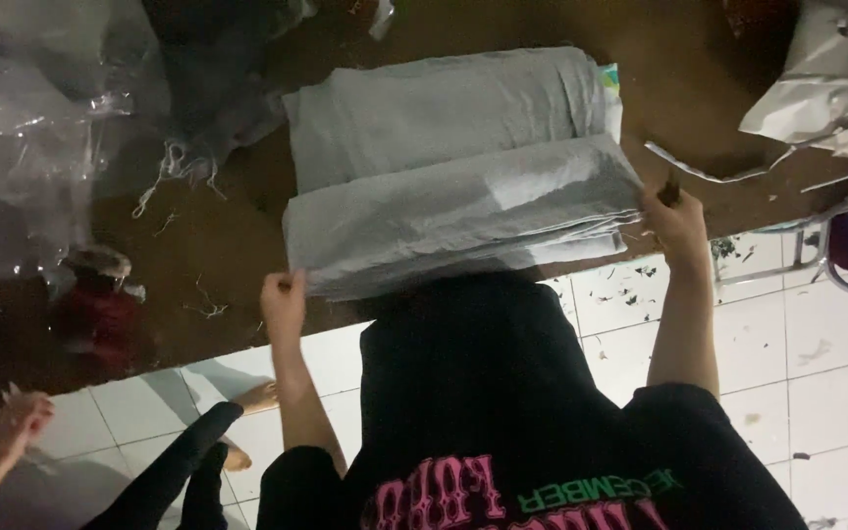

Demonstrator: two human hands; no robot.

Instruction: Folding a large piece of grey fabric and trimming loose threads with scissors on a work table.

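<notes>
Nearest the camera is the person's black shirt [503, 412] with pink and green print, and beneath it a white tiled floor [817, 363] flecked with dark scraps. From the short sleeves both bare arms reach up to the table edge. The left hand [284, 302] pinches the near left corner of a folded stack of grey cloth [463, 211], fingers closed on its edge. The right hand [677, 224] grips the near right corner of the same stack, closed over the layered edges; something small and dark shows at its fingertips, but what it is cannot be made out.

The folded stack of grey cloth lies on the brown table [218, 245], its front edge hanging slightly past the table's rim toward the person. Just behind it, touching, lies a second folded grey bundle [444, 108].

At lower left another person's hand [14, 424] and dark-clad leg with a bare foot [247, 397] show on the floor. On the table's left stand a dark red object [95, 314] and loose pale threads [184, 167], with crumpled clear plastic [22, 128] beyond. Silvery plastic sheeting [826, 88] lies at far right.
</notes>
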